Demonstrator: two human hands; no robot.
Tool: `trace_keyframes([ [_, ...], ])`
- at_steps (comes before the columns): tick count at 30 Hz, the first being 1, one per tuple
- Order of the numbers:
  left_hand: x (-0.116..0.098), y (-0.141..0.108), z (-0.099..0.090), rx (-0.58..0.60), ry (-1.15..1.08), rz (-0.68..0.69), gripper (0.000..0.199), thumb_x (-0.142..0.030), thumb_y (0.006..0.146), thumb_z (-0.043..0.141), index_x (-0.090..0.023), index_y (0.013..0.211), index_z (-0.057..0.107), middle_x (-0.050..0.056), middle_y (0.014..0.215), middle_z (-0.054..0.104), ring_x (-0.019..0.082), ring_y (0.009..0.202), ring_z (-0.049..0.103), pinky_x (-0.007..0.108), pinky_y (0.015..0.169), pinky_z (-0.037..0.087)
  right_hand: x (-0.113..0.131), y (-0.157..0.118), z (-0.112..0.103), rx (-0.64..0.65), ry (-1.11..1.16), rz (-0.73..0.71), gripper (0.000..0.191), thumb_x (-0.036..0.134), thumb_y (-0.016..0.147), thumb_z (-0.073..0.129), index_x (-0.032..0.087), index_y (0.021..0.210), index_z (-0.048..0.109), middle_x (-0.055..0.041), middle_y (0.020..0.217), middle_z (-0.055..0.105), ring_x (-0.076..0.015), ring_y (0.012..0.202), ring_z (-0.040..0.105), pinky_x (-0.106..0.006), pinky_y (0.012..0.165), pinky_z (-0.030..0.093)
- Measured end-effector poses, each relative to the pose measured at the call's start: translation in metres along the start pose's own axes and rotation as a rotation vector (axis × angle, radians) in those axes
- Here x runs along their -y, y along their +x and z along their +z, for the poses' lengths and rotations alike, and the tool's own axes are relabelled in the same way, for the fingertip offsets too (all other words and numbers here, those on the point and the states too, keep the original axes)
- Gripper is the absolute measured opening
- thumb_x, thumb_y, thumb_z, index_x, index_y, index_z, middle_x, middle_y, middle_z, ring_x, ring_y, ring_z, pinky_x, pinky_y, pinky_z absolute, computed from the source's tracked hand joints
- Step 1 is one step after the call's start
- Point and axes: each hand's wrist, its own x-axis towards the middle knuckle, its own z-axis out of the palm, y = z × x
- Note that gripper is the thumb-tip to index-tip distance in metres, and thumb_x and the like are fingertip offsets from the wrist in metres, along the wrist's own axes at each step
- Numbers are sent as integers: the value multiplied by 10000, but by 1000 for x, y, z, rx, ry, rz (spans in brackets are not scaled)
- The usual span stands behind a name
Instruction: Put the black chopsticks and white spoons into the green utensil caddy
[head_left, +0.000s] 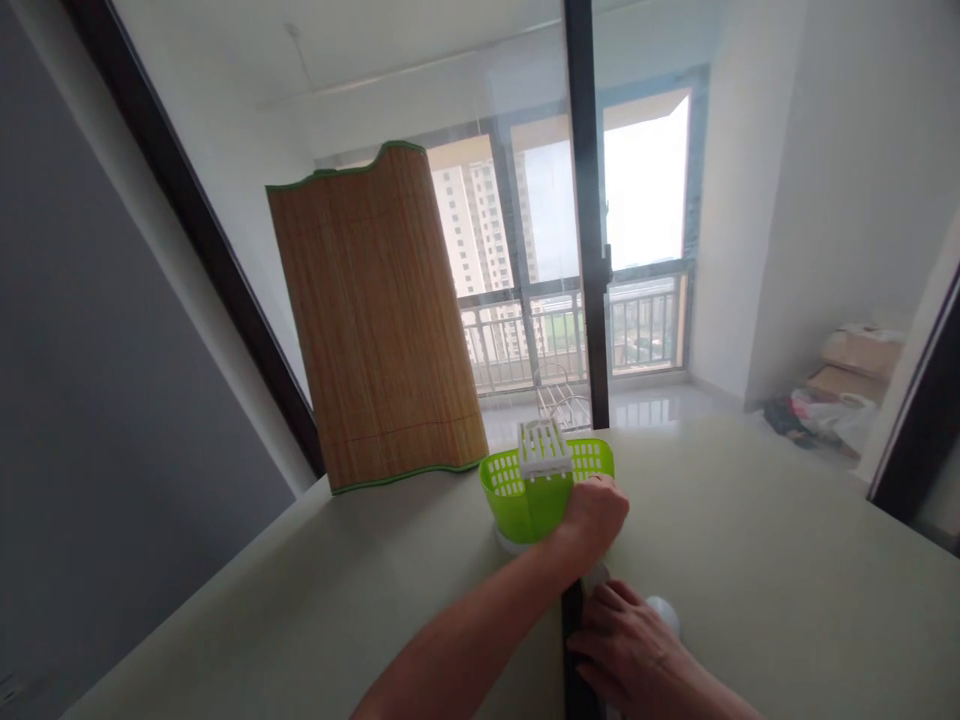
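A bright green plastic basket [510, 512] with slotted sides stands on the pale table, a white slotted rack [545, 447] set across its middle. Its lower edge shows a white base. My left hand [596, 512] is closed against the basket's front right side; what its fingers grip is hidden. Nearer to me, my right hand [630, 640] has its fingers curled down over a dark strip [576, 610], and I cannot make out what is in them. Beside that hand is a smooth white rounded piece [664, 614], partly covered. Something small and whitish shows between the hands.
A bamboo mat [375, 320] with green edging stands upright behind and left of the basket. The pale table [750, 560] reaches back to a dark-framed glass partition [589, 220]. Beyond it are a balcony, a wire rack, and boxes with bags [847, 390] at right.
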Motion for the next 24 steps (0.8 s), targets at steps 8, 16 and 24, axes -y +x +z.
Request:
trace_keyframes([
  [8,-42,21,-4,-14,-59,139,178,-42,862,480,-77,876,654,116,816,646,195,752,638,260,561,460,2,-2,-6,12,38,-25,182,227,839,594,268,1000,666,-22,1057,657,-251,1076,541,-411,970,363],
  [16,-76,27,-16,-70,-102,104,176,-45,854,488,-107,808,646,81,736,612,197,689,626,262,493,444,-1,-12,-9,-75,-103,-72,248,248,895,526,204,1105,652,-116,1154,662,-282,996,610,-391,851,487],
  [24,-19,-78,-17,-402,-192,54,164,-221,937,436,-224,1024,575,13,808,624,164,733,595,271,588,418,1,-9,-8,-47,-54,-21,230,249,895,515,199,1074,651,-104,1079,672,-263,980,579,-384,857,447],
])
